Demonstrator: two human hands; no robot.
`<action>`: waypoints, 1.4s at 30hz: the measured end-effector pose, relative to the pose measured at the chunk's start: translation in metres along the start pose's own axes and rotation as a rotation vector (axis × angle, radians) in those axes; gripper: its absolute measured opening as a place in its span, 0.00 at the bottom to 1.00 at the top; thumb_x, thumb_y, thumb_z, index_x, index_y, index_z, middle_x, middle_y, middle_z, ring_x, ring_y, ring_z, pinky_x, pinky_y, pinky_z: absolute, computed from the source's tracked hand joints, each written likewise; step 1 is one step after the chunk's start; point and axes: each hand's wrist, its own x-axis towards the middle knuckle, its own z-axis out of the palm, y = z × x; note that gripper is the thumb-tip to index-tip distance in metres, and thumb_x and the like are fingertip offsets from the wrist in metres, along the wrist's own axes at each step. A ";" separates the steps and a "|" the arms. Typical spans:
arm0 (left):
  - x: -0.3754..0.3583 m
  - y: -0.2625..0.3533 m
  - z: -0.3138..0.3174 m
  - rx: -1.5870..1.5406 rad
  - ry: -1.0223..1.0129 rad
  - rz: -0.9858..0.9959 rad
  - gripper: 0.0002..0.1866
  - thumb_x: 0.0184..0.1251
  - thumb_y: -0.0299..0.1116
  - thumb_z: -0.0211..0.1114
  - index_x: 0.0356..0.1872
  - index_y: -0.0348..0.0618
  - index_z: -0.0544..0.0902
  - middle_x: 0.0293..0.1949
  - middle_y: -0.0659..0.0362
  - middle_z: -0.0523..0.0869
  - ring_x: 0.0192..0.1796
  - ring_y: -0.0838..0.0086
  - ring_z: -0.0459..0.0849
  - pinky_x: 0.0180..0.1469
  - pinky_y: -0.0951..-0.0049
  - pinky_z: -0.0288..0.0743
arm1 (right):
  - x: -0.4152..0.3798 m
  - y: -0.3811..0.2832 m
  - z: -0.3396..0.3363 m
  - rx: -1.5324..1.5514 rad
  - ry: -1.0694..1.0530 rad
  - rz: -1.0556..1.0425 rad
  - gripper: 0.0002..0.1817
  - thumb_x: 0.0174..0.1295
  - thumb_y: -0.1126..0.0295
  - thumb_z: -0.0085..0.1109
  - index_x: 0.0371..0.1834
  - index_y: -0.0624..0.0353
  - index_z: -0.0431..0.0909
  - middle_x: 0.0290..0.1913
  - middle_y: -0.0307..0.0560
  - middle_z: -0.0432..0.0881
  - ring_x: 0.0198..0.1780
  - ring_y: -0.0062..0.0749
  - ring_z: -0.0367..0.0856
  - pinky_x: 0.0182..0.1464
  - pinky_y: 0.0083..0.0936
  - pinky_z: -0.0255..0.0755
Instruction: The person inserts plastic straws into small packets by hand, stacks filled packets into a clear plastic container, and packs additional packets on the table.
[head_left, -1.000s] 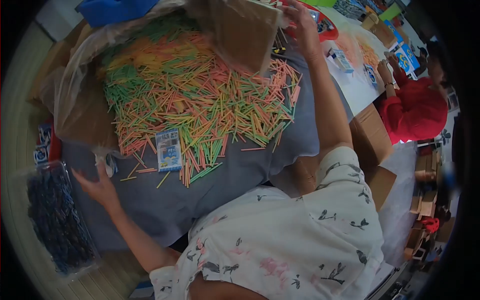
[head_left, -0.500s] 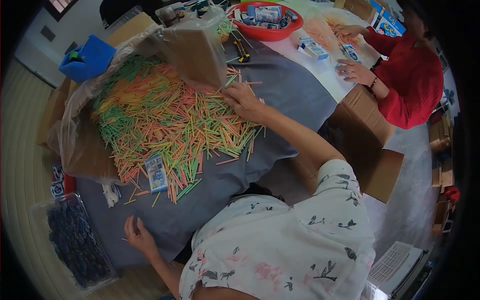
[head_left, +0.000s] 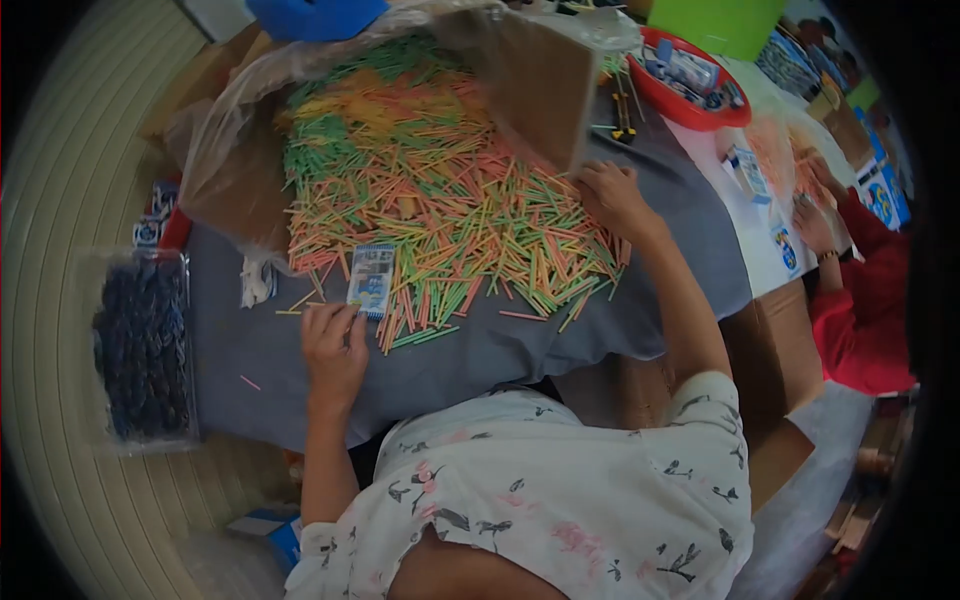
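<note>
Grey cloth (head_left: 300,375) lay under the left hand (head_left: 333,350), whose fingers (head_left: 322,318) were stretched flat and loosely spread, gripping nothing; their tips touched the lower edge of a small printed card packet (head_left: 371,279) that rested at the near fringe of the stick pile. The right hand (head_left: 610,197) sat palm down on the far right side of that pile, fingers (head_left: 590,178) curled slightly into the sticks; whether it actually pinched any of them could not be told.

Between the two hands spread the heap of thin coloured sticks (head_left: 440,190), green, orange, pink and yellow, thick toward the far side and thinning to loose strays near the left hand. One pink stray (head_left: 250,382) lay alone on the cloth, well apart from the heap. A brown cardboard flap (head_left: 540,85) stood just beyond the right hand, and crumpled clear plastic (head_left: 215,150) edged the pile on its left.

Farther out, a clear tub of dark pieces (head_left: 140,345) sat on the floor to the left of the cloth. A red bowl (head_left: 690,85) holding small boxes stood beyond the flap. At the right edge another person in a red sleeve (head_left: 870,320) had a hand (head_left: 812,222) on a white tabletop (head_left: 765,270).
</note>
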 end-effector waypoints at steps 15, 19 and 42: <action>-0.048 -0.026 -0.007 -0.070 0.112 -0.204 0.06 0.51 0.22 0.72 0.30 0.40 0.84 0.30 0.57 0.84 0.36 0.60 0.79 0.37 0.63 0.75 | -0.006 -0.110 -0.019 -0.045 0.244 -0.451 0.10 0.60 0.76 0.61 0.44 0.55 0.82 0.47 0.41 0.83 0.54 0.38 0.79 0.62 0.43 0.60; -0.066 -0.023 -0.009 -0.098 0.147 -0.193 0.06 0.51 0.21 0.72 0.30 0.39 0.84 0.31 0.57 0.84 0.36 0.61 0.79 0.37 0.64 0.75 | 0.007 -0.136 -0.012 0.019 0.232 -0.543 0.09 0.57 0.77 0.61 0.42 0.57 0.82 0.44 0.42 0.83 0.52 0.37 0.79 0.59 0.42 0.62; 0.017 -0.020 0.038 0.275 -0.265 -0.002 0.04 0.47 0.26 0.66 0.24 0.36 0.83 0.35 0.52 0.78 0.41 0.60 0.78 0.35 0.68 0.78 | 0.228 -0.173 0.038 0.080 0.160 -0.510 0.06 0.61 0.74 0.56 0.35 0.61 0.83 0.35 0.55 0.83 0.43 0.51 0.82 0.52 0.43 0.70</action>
